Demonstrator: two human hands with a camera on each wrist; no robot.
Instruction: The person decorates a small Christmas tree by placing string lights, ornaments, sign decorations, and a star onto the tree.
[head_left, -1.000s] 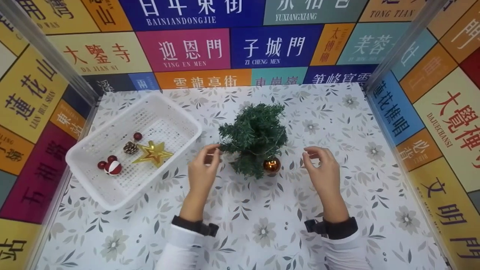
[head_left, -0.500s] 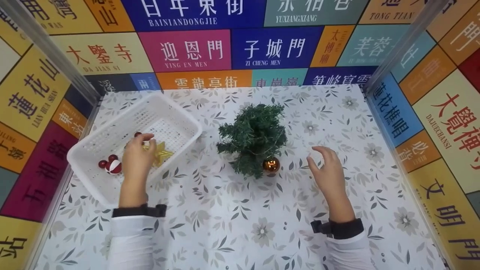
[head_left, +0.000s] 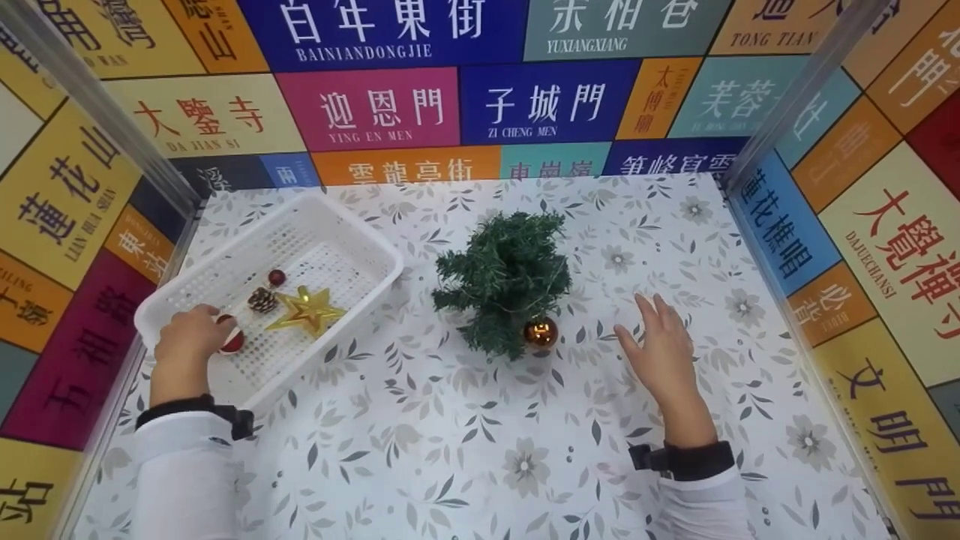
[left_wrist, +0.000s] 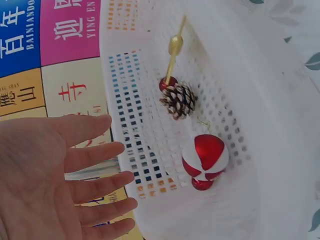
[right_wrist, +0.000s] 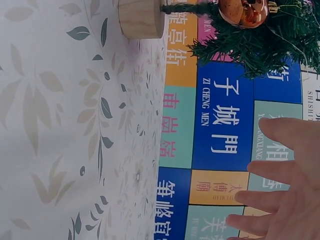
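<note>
My left hand (head_left: 187, 341) is over the near left part of the white plastic basket (head_left: 386, 217), fingers spread and nothing held in the left wrist view. Just below it lies a red and white ball ornament (left_wrist: 205, 154), with a small red ball (left_wrist: 202, 183) beside it. A pine cone (head_left: 262, 300), another red ball (head_left: 277, 277) and a gold star (head_left: 307, 310) lie further along the basket. Right of the small Christmas tree (head_left: 506, 274), my right hand (head_left: 664, 352) hovers with its fingers extended, holding nothing. A shiny orange ball ornament (head_left: 540, 332) hangs low on the tree.
The tree stands on a round wooden base (right_wrist: 141, 19). A floral white cloth (head_left: 450, 450) covers the table. Printed panels (head_left: 367, 109) wall off the back and both sides, with the basket close to the left one.
My left hand has moved from beside the tree, across the basket, to its near left part over the red and white ball. The right hand has shifted slightly right and its fingers have straightened.
</note>
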